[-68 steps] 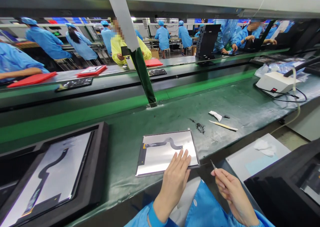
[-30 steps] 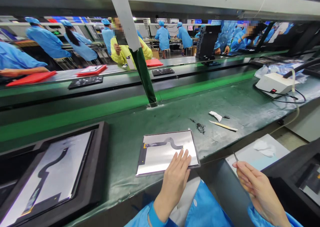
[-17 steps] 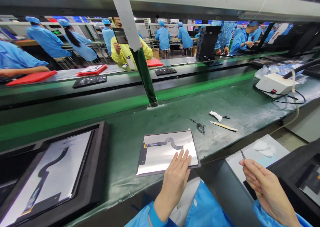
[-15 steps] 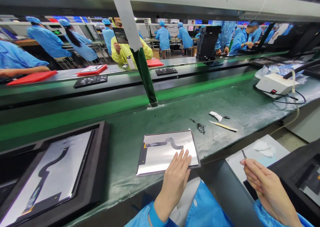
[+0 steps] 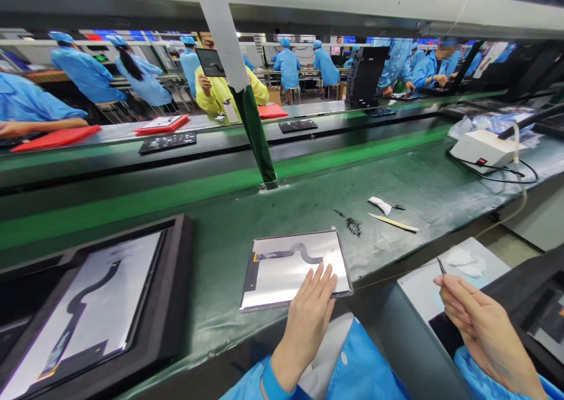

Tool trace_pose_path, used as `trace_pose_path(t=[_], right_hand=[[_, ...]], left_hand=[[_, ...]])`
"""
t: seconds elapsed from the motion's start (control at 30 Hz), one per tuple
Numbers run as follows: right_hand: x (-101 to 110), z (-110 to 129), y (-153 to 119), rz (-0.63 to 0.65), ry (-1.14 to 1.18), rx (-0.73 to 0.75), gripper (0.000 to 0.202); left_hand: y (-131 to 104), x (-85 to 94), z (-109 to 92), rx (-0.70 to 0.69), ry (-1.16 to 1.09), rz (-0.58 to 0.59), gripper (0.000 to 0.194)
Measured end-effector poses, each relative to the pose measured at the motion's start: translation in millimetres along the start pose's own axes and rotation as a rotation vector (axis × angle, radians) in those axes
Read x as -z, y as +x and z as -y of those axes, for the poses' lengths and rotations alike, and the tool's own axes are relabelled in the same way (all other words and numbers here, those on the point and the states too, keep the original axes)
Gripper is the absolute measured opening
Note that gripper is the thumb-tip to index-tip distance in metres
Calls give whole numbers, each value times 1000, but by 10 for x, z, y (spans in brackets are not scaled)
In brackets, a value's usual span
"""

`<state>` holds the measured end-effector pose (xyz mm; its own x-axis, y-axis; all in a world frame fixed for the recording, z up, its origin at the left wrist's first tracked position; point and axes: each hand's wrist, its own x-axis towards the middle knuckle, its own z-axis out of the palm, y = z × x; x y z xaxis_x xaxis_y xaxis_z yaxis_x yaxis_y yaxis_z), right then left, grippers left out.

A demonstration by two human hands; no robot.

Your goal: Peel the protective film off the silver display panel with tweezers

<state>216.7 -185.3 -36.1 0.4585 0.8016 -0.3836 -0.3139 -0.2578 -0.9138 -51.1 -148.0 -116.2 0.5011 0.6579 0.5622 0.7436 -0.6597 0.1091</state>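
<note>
A tablet display panel (image 5: 282,282) lies silver back up on the green bench. A dark flex cable (image 5: 286,252) with a bend in it runs across its upper part. My left hand (image 5: 311,306) rests on the panel's lower right edge, fingers stretched out and holding nothing. Over a white box at the right, my right hand (image 5: 473,312) pinches tweezers (image 5: 441,266), of which only the dark tip shows. On the bench beyond the panel are a pile of black scraps (image 5: 353,225), a pale-handled blade (image 5: 393,222) and a small white wrapped piece (image 5: 380,205).
A second panel (image 5: 110,294) lies in a black foam tray (image 5: 176,271) at the left. A green-wrapped post (image 5: 255,135) rises from the bench. Black plates (image 5: 167,142) sit on the conveyor. A white device (image 5: 484,150) with a hose stands far right. Co-workers sit beyond.
My right hand has shifted slightly right with the tweezers. Black plates on the conveyor have slid a little right. My left hand and the panel stay put.
</note>
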Motion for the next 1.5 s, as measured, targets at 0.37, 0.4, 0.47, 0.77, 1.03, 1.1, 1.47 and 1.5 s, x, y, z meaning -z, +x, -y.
trace_pose_path(t=[0.37, 0.4, 0.47, 0.77, 1.03, 1.1, 1.47, 1.5], right_hand=[[26, 75, 10, -45, -20, 33, 54], [29, 80, 11, -45, -19, 37, 53], [40, 84, 16, -50, -11, 42, 52], [101, 85, 66, -62, 38, 35, 50], [247, 234, 42, -104, -41, 138, 46], [249, 220, 52, -104, -166, 184, 49], [-279, 32, 290, 418, -594, 410, 23], [-336, 25, 302, 437, -621, 437, 21]], left_hand=[[6, 9, 3, 9, -28, -5, 40], [5, 8, 3, 11, -35, -6, 41], [4, 6, 3, 14, -40, -1, 43], [15, 10, -5, -2, 1, -9, 38], [-15, -20, 10, -2, -12, -12, 39], [-8, -8, 9, -6, -7, -20, 35], [664, 291, 31, 91, -302, -112, 17], [772, 310, 39, 140, -367, -94, 14]])
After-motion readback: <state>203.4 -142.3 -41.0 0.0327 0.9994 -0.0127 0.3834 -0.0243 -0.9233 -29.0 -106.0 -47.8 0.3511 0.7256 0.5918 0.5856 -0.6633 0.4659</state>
